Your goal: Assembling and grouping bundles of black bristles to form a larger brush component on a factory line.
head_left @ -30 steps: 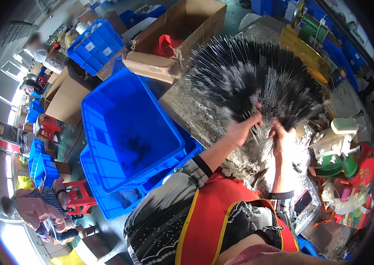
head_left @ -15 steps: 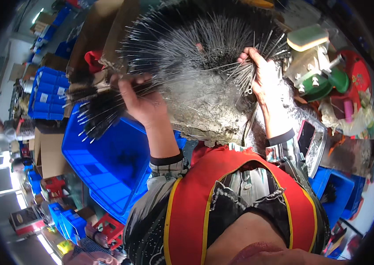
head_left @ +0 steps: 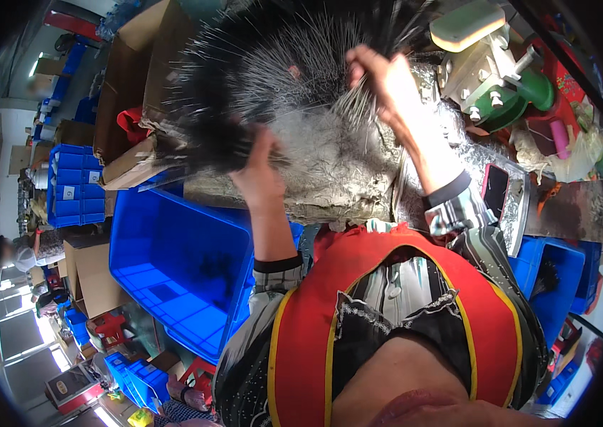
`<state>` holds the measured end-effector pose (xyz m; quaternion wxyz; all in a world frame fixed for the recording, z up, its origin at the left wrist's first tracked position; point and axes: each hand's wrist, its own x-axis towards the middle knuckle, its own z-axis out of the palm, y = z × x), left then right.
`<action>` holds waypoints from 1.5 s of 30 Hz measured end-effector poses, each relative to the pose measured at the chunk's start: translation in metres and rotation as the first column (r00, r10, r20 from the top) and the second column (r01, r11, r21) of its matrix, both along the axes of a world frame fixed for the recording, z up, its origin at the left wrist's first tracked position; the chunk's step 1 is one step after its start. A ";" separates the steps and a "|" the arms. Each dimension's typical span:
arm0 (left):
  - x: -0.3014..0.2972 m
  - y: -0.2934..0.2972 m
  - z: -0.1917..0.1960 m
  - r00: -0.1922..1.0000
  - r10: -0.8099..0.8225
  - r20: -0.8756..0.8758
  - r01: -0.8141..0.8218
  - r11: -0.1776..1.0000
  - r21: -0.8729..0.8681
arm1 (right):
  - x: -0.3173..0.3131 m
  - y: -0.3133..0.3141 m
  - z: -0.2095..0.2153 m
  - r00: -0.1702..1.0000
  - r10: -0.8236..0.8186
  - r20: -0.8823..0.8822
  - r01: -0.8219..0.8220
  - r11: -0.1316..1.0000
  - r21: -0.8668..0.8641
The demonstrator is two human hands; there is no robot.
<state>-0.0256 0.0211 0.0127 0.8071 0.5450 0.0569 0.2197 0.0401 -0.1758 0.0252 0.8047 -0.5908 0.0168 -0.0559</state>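
Red cloth edged in yellow forms my apron (head_left: 299, 349), nearest the viewer, over a striped shirt. Beyond it, my left hand (head_left: 261, 171) is closed around a dark bundle (head_left: 210, 146) of black, bristly fibre; motion blur softens its outline. My right hand (head_left: 387, 82) has its fingers curled together on a spray of stems (head_left: 357, 107), thin, pale and wire-like. Both lie at the near side of a large fan-shaped pile (head_left: 273, 64), whose straight, glinting stems radiate outward from a black mass. The pile rests on a bench (head_left: 344, 139) with a grey, dusty, crumpled covering.

Left of the bench is a smooth blue bin (head_left: 163, 238) with sloping walls; to the right, a flat dark phone (head_left: 495, 191) in a shiny metal tray (head_left: 518, 213). Farther out stand a bolted machine (head_left: 490, 82) with green rounded parts, a worn cardboard box (head_left: 120, 85) containing crumpled red fabric (head_left: 133, 127), and a ribbed blue crate (head_left: 72, 174).
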 end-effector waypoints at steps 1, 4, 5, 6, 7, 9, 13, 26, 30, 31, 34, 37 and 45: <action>0.001 0.017 -0.006 1.000 -0.009 -0.006 0.009 1.000 0.000 | 0.009 -0.012 0.001 0.981 -0.126 0.144 0.132 0.991 -0.035; 0.000 0.044 -0.015 0.980 0.123 0.155 -0.174 0.909 0.379 | 0.013 -0.024 0.013 0.988 -0.141 0.060 0.107 0.918 0.382; -0.001 0.043 -0.012 0.973 0.174 0.150 -0.198 0.967 0.158 | 0.010 -0.022 0.014 0.973 -0.213 0.083 0.191 0.957 0.219; -0.005 0.042 -0.006 0.961 0.241 0.135 -0.235 0.970 -0.062 | 0.007 -0.015 0.013 0.958 -0.261 0.118 0.256 0.965 0.060; -0.009 0.042 -0.005 0.960 0.246 0.134 -0.240 0.969 -0.060 | -0.002 -0.006 0.011 0.981 -0.183 0.069 0.182 0.983 0.025; -0.010 0.036 -0.008 0.880 0.072 0.470 -0.476 0.123 0.871 | -0.020 0.009 0.005 0.978 -0.171 0.117 0.191 0.964 -0.187; -0.004 -0.023 -0.023 0.997 0.077 -0.025 -0.056 0.878 0.476 | -0.046 0.043 -0.077 0.968 0.022 0.250 0.069 0.935 -0.349; 0.006 -0.031 -0.100 0.985 -0.120 -0.122 0.152 0.940 0.305 | -0.046 0.025 -0.122 0.986 0.158 -0.047 -0.122 0.509 -0.852; 0.006 -0.041 -0.093 0.927 -0.212 -0.308 0.258 0.959 0.115 | -0.059 0.039 -0.138 0.918 -0.102 0.384 0.257 0.890 -0.377; 0.002 -0.039 -0.086 0.928 -0.226 -0.297 0.261 0.961 0.086 | -0.063 0.029 -0.105 0.907 0.052 0.417 0.232 0.764 -0.601; -0.007 -0.036 -0.062 0.858 -0.440 -0.264 0.456 0.890 0.002 | -0.053 0.022 -0.053 0.918 0.022 0.396 0.242 0.759 -0.604; -0.017 -0.045 -0.055 0.790 -0.545 -0.282 0.539 0.836 -0.107 | -0.058 0.027 -0.023 0.958 0.062 0.279 0.194 0.576 -0.794; -0.027 -0.051 -0.027 0.673 -0.675 -0.303 0.542 0.728 -0.419 | -0.109 0.044 -0.044 0.930 0.159 0.332 0.161 0.637 -0.754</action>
